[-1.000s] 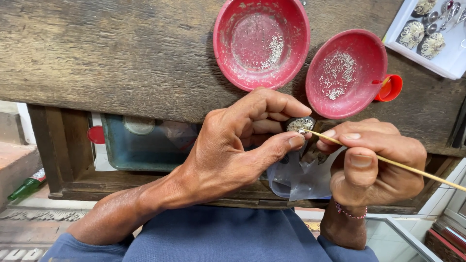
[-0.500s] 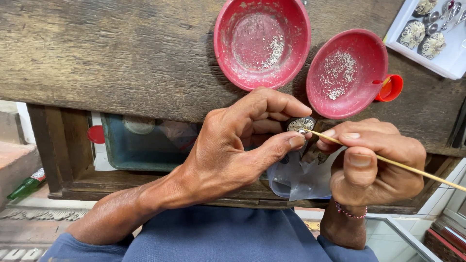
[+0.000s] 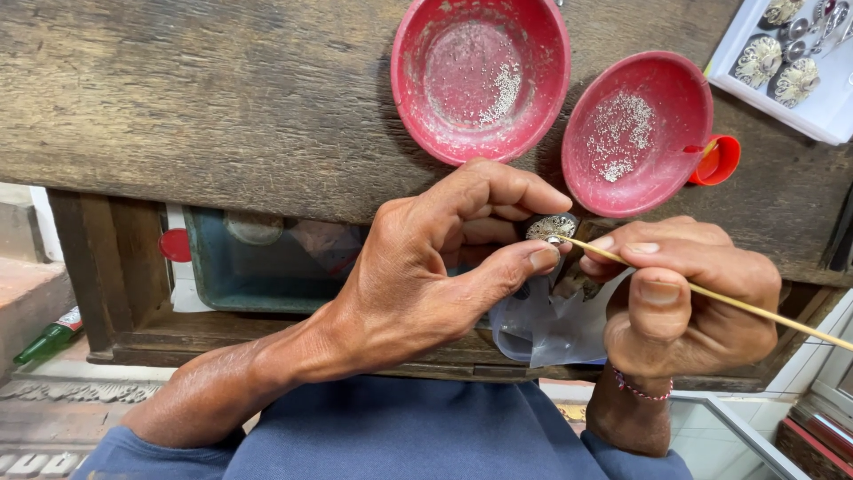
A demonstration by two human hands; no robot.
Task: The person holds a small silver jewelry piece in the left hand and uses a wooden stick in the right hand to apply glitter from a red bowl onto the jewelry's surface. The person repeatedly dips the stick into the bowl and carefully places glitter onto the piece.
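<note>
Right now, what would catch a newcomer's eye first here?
Most likely the two red bowls and on the worn wooden bench, both dusted with tiny pale grains. Just below them, the left hand pinches a small silvery ornament, while the right hand holds a thin stick whose tip touches it.
</note>
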